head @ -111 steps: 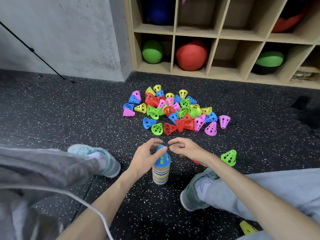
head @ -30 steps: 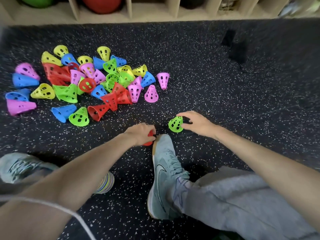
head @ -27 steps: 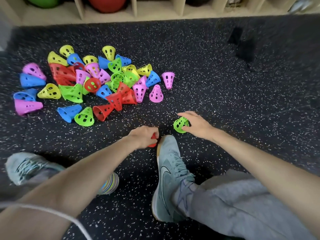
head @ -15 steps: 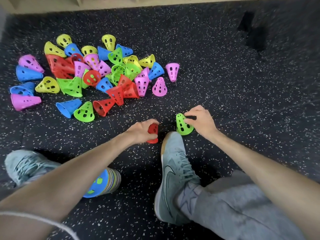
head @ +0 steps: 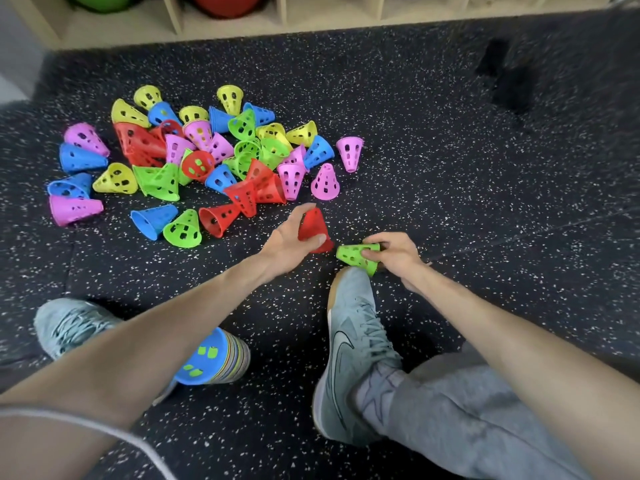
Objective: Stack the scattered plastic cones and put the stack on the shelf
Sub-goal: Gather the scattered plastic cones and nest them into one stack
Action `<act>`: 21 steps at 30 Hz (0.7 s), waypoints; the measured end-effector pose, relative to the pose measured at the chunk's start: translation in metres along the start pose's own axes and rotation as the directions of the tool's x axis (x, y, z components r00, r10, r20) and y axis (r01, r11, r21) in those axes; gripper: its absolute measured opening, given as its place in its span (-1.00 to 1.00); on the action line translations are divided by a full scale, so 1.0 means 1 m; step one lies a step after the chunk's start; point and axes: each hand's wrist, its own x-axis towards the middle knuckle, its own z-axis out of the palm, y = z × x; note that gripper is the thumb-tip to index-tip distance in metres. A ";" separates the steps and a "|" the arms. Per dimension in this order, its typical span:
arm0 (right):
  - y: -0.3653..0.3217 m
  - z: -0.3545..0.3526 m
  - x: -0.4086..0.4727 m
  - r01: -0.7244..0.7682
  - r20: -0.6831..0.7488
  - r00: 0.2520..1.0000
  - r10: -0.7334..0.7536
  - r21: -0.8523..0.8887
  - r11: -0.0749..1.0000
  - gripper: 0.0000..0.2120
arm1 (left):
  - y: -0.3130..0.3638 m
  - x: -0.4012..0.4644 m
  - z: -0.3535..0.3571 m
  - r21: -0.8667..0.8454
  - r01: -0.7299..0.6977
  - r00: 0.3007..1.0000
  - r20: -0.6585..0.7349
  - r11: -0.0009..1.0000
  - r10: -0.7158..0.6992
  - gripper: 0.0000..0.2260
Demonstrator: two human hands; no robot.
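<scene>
From the head camera, I look down at the dark speckled floor. My left hand is curled round a red cone, with the thumb on its near side and the fingers behind it. That grip looks snug. My right hand pinches a green cone that lies tipped on its side, with its wide end toward my shoe. The two cones sit near each other but do not touch.

The stack of cones stands on the floor close to me, partly hidden under my left arm. Its top cone is blue, and many colored rims show below it. The big pile of loose cones lies farther out, to the left. The shelf runs along the top edge, well apart from my hands.

I think I am in the picking-up step, with one cone in each hand. Most of the job is still to do, since lots of cones are still loose.

Next, I would bring both cones back to the stack. I would turn the green cone so its wide end faces down, then drop each cone straight over the blue top. If a cone goes on crooked, the stack may lean or tip.
</scene>
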 end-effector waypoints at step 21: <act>-0.175 -0.066 -0.172 0.283 0.262 0.892 -0.369 0.313 0.906 -0.63 | 0.129 -0.129 -0.041 -0.173 -0.555 0.795 -0.398 0.814 0.457 -0.23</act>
